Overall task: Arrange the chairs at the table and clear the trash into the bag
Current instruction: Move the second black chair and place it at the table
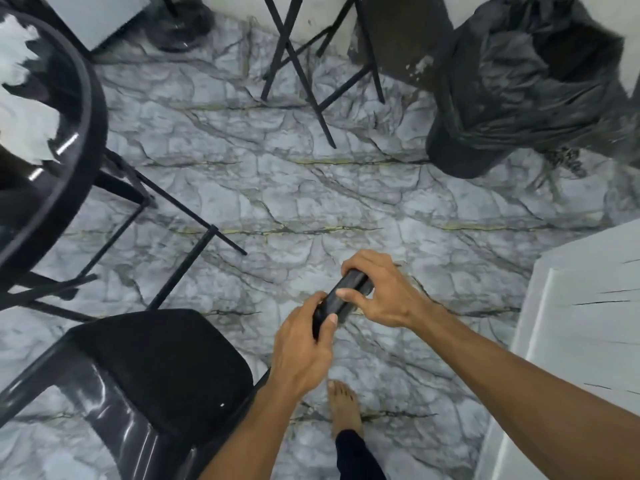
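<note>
Both my hands hold a small flat black object (341, 297) over the marble floor. My left hand (304, 348) grips its near end and my right hand (377, 292) pinches its far end. A black chair (149, 368) stands just left of my left arm. The round black glass table (69, 140) sits at the left edge. At the top right stands a bin lined with a black trash bag (519, 81), its mouth open. What the black object is, I cannot tell.
Black metal legs of a folding chair (304, 74) stand at the top centre near the wall. A white cabinet (581, 341) fills the right edge. My bare foot (344, 407) is on the marble floor (277, 188) below my hands. Table legs (180, 209) spread at the left.
</note>
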